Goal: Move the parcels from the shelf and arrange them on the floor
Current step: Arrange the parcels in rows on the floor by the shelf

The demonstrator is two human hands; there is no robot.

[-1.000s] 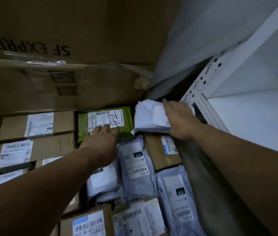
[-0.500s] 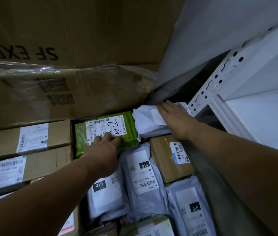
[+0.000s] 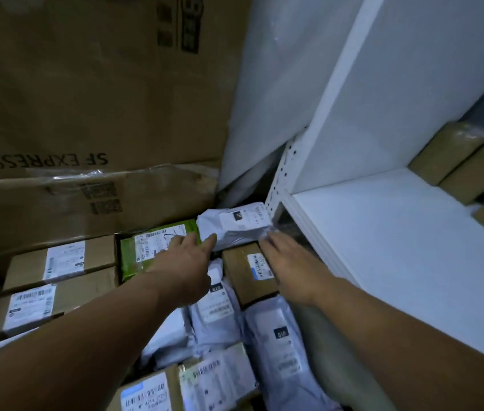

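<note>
Now, white parcel at tips of left hand, right hand, fingers outstretched

The room is dim. A white shelf stands on the right — its post has a row of little holes. Behind it is a pale grey wall. On the left a big brown cardboard box stands tall, with "SF EXPRESS" printed upside down — a flatter box with shiny tape lies below. A strip of grey floor shows beside the shelf.

Shelf: brown parcels (back corner). Floor: boxes, mailers packed tight.
</note>
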